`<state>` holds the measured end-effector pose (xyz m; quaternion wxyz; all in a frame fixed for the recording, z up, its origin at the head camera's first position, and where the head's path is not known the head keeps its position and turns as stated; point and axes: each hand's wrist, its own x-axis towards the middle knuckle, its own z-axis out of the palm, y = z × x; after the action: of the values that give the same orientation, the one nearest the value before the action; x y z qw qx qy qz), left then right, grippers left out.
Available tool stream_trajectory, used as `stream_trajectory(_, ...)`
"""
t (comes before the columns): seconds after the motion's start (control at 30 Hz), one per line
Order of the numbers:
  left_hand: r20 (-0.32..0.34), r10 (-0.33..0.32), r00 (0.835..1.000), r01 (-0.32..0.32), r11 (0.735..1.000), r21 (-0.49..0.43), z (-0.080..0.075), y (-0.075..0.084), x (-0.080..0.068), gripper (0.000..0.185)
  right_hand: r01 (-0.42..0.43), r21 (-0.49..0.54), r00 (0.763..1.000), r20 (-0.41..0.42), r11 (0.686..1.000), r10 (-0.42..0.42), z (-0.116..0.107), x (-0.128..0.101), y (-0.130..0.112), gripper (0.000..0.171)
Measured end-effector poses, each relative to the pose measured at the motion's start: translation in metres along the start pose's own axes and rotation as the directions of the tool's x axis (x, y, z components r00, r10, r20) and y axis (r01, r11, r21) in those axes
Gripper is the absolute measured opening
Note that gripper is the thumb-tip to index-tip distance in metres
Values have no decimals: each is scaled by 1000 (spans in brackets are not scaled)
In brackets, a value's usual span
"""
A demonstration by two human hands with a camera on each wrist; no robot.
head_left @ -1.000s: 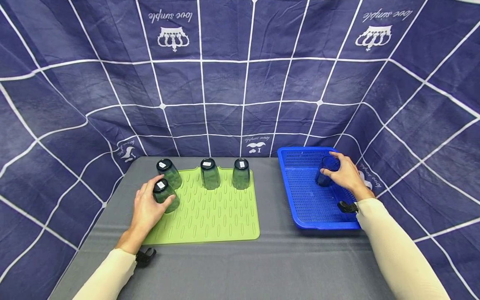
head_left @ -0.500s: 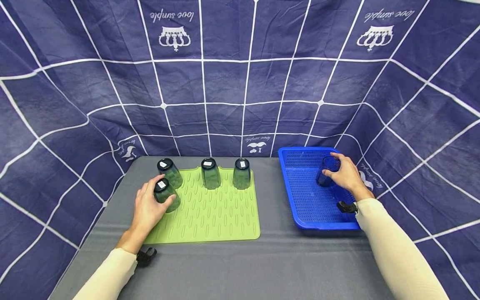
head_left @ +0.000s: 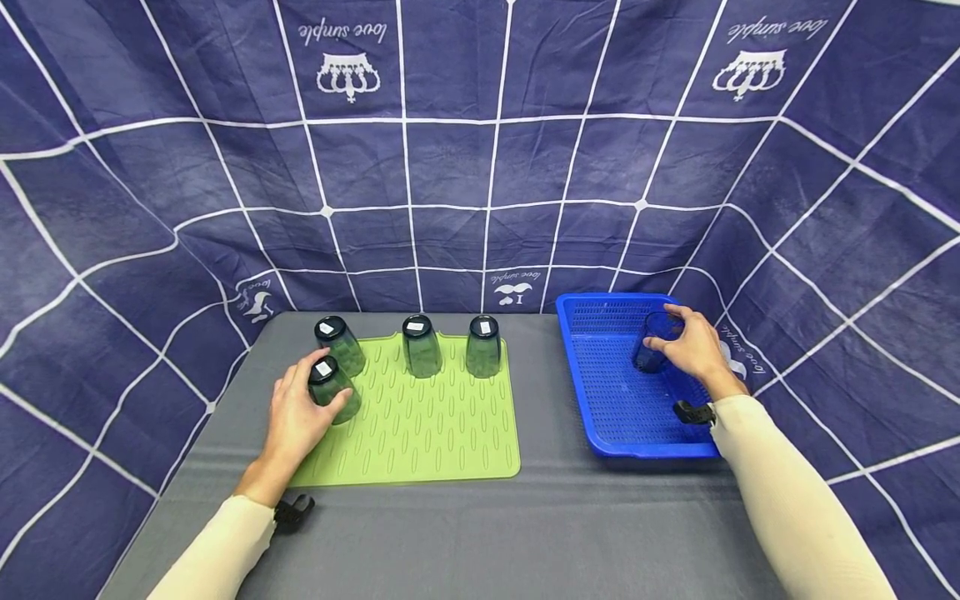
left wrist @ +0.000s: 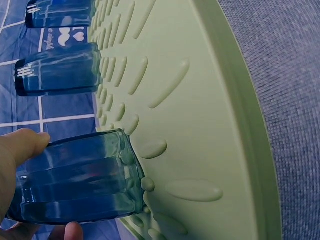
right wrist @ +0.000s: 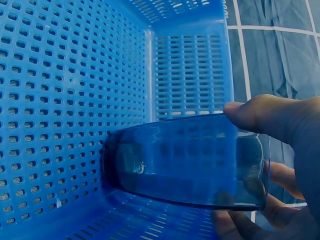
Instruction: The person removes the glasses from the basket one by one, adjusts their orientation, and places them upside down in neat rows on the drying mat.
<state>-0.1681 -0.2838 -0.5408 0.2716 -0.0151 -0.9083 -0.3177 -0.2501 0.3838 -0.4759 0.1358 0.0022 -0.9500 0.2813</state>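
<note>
My left hand (head_left: 297, 408) curls its thumb and fingers round an upside-down tinted drinking glass (left wrist: 80, 175), rim down on the left side of the green ribbed mat (head_left: 420, 433). Just behind it stands a second upturned glass (head_left: 341, 348). Two more, a middle glass (head_left: 422, 347) and a right glass (head_left: 483, 347), stand along the mat's back edge. On the right, my right hand (head_left: 693, 343) holds another tinted glass (right wrist: 175, 162) near its open rim, thumb on one side and fingers on the other. That glass stands upright, its base on the floor of the blue basket (head_left: 611, 408).
A grey cloth (head_left: 480, 533) covers the table, with a strip of it between mat and basket. Blue fabric (head_left: 450, 167) with white lines hangs behind and at both sides. The basket's perforated walls rise round the right glass.
</note>
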Motion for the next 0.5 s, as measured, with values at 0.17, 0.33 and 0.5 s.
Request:
stream_trajectory(0.17,4,-1,1000,1,1000,0,-1,0,-2,83,-4,-1,1000,-3,1000,4,-1,-1,-1,87)
stream_trajectory(0.33,-1,5,1000,-5,1000,-3,-1,0,-1,83,-26,-5,1000,-3,1000,26,-3,-1,-1,88)
stream_trajectory(0.5,8,7,1000,-7,1000,-3,-1,1,0,83,-53,-21,999,0,998,53,-3,-2,-2,88)
